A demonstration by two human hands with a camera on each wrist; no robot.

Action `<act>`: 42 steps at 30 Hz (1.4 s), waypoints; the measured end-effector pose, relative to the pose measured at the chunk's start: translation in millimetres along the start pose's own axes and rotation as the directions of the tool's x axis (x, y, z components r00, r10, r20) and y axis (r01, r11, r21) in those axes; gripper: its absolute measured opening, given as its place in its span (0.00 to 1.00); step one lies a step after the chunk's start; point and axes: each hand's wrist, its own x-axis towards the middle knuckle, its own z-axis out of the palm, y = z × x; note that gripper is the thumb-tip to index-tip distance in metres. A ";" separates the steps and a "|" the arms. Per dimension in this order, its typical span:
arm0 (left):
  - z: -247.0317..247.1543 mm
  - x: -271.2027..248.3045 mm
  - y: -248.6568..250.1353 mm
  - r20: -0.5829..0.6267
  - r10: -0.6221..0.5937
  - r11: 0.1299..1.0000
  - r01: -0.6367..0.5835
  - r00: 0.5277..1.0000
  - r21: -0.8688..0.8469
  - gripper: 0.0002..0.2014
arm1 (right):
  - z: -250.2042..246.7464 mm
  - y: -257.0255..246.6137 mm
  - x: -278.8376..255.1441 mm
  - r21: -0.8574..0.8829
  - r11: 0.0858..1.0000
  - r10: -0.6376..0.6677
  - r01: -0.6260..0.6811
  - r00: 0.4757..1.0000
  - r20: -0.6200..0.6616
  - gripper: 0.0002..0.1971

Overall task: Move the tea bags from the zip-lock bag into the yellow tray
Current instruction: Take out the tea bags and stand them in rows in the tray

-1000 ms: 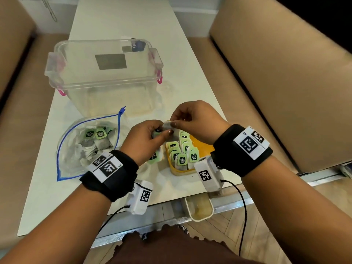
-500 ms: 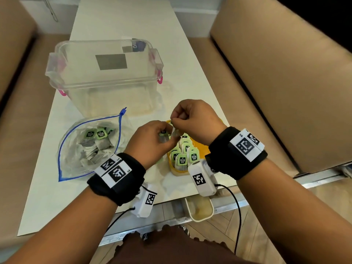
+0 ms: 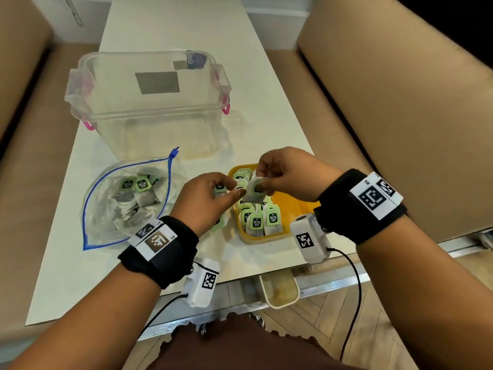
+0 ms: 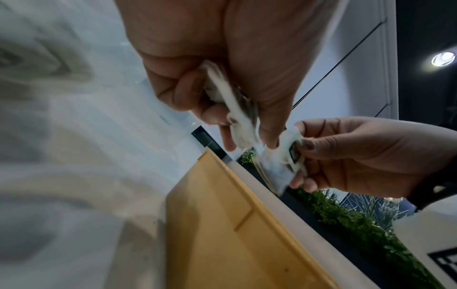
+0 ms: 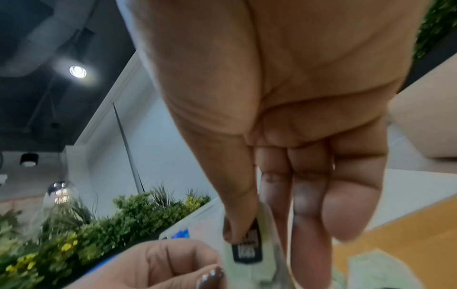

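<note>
In the head view, the yellow tray (image 3: 294,206) sits near the table's front edge with several green-tagged tea bags (image 3: 262,221) standing in its left part. My right hand (image 3: 260,182) hovers over the tray and pinches one tea bag (image 3: 253,192) between thumb and fingers; the right wrist view shows this tea bag (image 5: 247,252) by its tag. My left hand (image 3: 229,192), just left of the tray, grips a small bunch of tea bags (image 4: 232,109). The open zip-lock bag (image 3: 125,201) with blue edging lies to the left, with more tea bags (image 3: 136,185) inside.
A clear plastic box (image 3: 149,102) with pink clips stands behind the bag and tray. Tan seats flank the narrow white table (image 3: 266,124). A small cream container (image 3: 280,291) hangs below the table's front edge.
My right hand has drawn one tea bag away from the bunch in my left hand and now holds it apart above the tray. The left hand has stayed beside the tray.
</note>
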 end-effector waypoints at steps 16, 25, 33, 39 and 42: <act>2.2 -3.7 -11.9 -0.008 0.005 0.991 -0.004 1.000 0.131 0.05 | 41.8 12.7 8.1 -0.291 0.955 0.109 -0.055 0.979 0.172 0.04; -6.3 -7.0 -6.8 0.103 0.053 0.997 -0.047 0.993 -0.059 0.22 | 38.6 7.0 5.9 -0.276 0.960 0.088 -0.054 0.990 0.112 0.05; -2.4 -8.1 4.9 0.234 0.101 0.995 -0.097 0.967 -0.031 0.39 | 15.1 -12.2 1.5 -0.052 0.994 -0.096 0.092 0.990 -0.101 0.06; -2.1 -6.3 9.5 0.213 0.087 0.994 -0.071 0.973 -0.081 0.20 | 6.4 -5.0 -5.3 -0.002 0.997 -0.078 0.078 0.983 -0.168 0.02; -2.3 -6.0 10.2 0.187 0.114 0.993 -0.106 0.976 -0.052 0.03 | -3.1 2.2 -10.3 0.018 0.995 -0.089 0.095 0.978 -0.190 0.04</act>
